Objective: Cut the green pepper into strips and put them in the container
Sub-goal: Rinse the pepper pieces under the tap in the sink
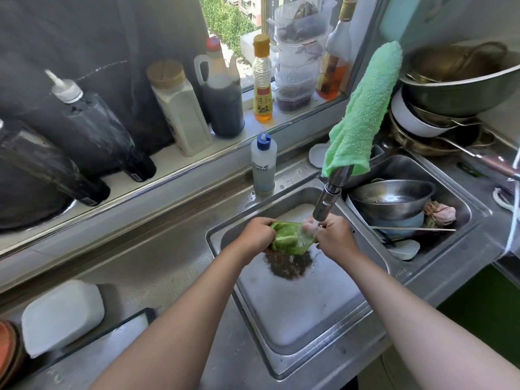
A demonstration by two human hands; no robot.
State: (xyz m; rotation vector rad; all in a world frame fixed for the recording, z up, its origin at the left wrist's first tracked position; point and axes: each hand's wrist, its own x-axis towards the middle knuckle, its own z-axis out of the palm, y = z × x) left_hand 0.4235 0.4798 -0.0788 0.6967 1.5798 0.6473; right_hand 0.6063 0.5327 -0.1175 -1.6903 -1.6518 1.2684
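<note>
On the counter (174, 277) at far left sits a white box (62, 316). Over the left sink basin (298, 311), the left hand (257, 235) curls its fingers round one end of the green pepper (289, 240). The right hand (333, 235) grips the other end (water from the faucet (329, 198) runs onto it). Beneath lies a dark patch (289, 266), perhaps the drain. A steel bowl (391, 198) sits in the right basin (461, 209).

Green towel (363, 108) over faucet (329, 198); steel bowl (391, 197) nearby
</note>
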